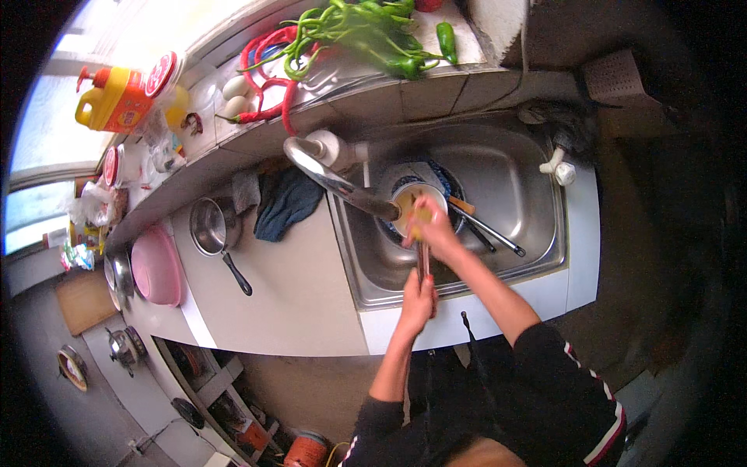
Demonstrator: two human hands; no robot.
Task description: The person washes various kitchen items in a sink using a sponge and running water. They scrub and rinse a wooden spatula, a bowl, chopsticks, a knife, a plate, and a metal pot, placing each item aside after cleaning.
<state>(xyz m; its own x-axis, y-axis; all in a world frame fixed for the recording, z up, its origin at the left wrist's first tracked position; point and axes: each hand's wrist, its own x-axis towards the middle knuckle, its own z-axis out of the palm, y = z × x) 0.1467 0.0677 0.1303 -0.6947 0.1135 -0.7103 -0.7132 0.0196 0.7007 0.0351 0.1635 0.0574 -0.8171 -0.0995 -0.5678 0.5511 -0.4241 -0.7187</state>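
Observation:
Over the stainless steel sink [502,157], my left hand [418,303] grips the handle [423,262] of a kitchen tool; its far end is hidden by my other hand. My right hand [430,225] is blurred and closed around a yellowish scrubber [421,223], above a white-rimmed bowl [445,201] holding cloudy liquid. The curved metal faucet [344,185] ends right over the bowl. Beneath the bowl lie blue-patterned dishes [458,178], and beside it rest several utensils with wooden, metal and black handles [493,229].
Left of the sink are a dark cloth [289,201], a saucepan [209,227] and a pink basin [156,265]. The ledge behind holds green peppers [362,29], red peppers [286,105], eggs [236,87] and a detergent bottle [114,99]. A white valve [564,173] stands at the sink's right.

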